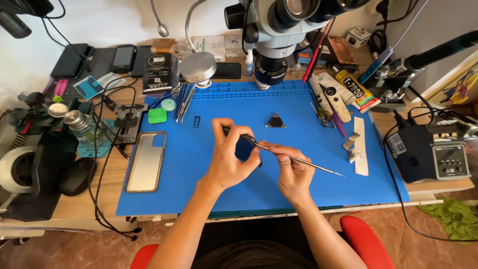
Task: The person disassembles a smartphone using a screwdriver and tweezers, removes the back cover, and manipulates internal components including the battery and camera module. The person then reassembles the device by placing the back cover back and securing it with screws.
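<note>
Both hands meet over the middle of the blue work mat (199,189). My left hand (226,162) pinches a small dark part (244,148) and the black handle end of a slim tool. My right hand (294,172) grips the thin metal shaft of that tool (318,167), whose point sticks out to the right. A black triangular pick (275,121) lies on the mat just beyond the hands.
A phone case (145,162) lies at the mat's left edge beside a green square pad (157,115). Tweezers (183,102) and a microscope (279,30) stand at the back. A glue tube (356,89) and a soldering station (433,154) are at the right.
</note>
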